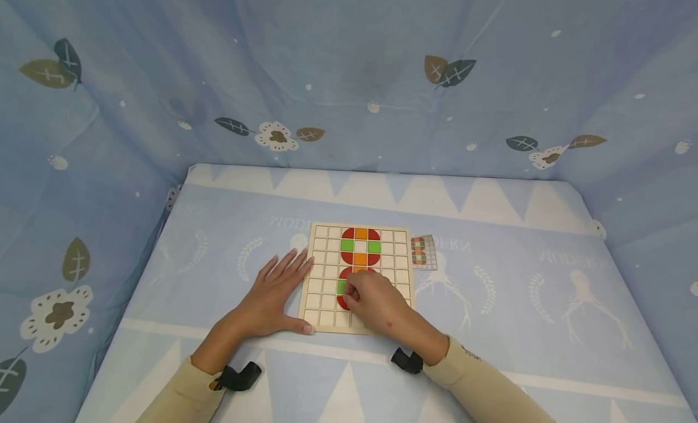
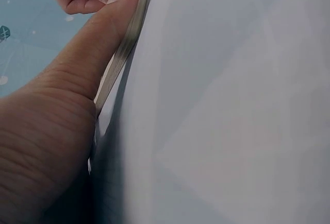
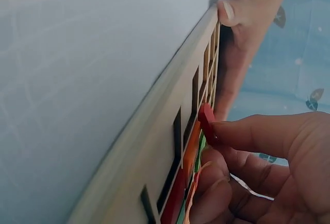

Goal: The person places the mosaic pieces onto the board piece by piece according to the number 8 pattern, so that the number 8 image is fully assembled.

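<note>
A square wooden grid board (image 1: 317,271) lies on the table, with red, orange and green tiles set in its middle columns. Beside its left edge, my left hand (image 1: 275,299) rests on the cloth, fingers spread, fingertips and thumb at the rim. Over the lower middle of the board, my right hand (image 1: 378,305) pinches a small red tile (image 3: 207,120) between thumb and fingers, right at the grid. A green tile (image 1: 342,286) shows beside the right fingers in the head view. The cells under that hand are hidden.
A small pattern card (image 1: 428,253) with a coloured grid sticks out at the board's right edge. A pale blue and white patterned cloth (image 1: 491,350) covers the table. Blue curtains (image 1: 349,77) with leaves and flowers hang behind and at both sides.
</note>
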The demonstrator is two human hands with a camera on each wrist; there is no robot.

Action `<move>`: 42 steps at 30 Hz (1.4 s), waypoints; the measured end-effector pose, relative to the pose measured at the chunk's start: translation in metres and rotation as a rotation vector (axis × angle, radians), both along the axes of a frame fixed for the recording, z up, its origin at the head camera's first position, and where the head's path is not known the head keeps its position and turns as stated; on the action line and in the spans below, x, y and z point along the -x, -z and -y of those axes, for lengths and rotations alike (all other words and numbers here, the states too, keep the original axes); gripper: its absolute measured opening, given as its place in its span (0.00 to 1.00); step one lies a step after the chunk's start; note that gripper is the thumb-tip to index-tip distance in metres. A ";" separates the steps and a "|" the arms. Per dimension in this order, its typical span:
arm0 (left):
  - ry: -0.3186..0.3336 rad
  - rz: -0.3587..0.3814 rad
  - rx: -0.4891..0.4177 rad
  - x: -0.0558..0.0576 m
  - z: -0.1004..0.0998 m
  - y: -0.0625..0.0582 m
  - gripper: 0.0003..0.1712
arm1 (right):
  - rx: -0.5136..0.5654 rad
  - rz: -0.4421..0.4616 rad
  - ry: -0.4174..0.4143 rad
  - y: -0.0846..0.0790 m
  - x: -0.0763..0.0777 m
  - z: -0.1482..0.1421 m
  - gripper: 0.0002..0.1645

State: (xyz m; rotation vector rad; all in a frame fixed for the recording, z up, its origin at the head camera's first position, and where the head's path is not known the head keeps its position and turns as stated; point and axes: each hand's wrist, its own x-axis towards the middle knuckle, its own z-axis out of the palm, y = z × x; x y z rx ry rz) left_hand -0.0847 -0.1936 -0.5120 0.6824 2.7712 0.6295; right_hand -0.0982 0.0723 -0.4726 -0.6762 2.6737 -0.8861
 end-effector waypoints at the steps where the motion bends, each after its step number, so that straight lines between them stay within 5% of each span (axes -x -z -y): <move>1: 0.000 0.001 -0.001 0.000 0.000 0.000 0.80 | -0.009 -0.013 -0.003 0.000 -0.001 0.000 0.13; 20: 0.004 0.000 -0.001 0.000 -0.001 0.000 0.80 | -0.065 -0.139 -0.074 0.002 -0.007 0.004 0.18; 29: 0.017 -0.005 0.007 0.001 -0.002 0.001 0.80 | -0.072 -0.105 -0.040 -0.001 -0.008 -0.001 0.16; 37: 0.009 0.007 0.007 -0.001 -0.002 -0.001 0.77 | -0.006 -0.137 0.025 -0.016 -0.010 -0.033 0.07; 42: 0.037 -0.005 0.035 -0.004 0.002 -0.005 0.73 | 0.017 -0.165 0.068 -0.020 -0.019 -0.069 0.12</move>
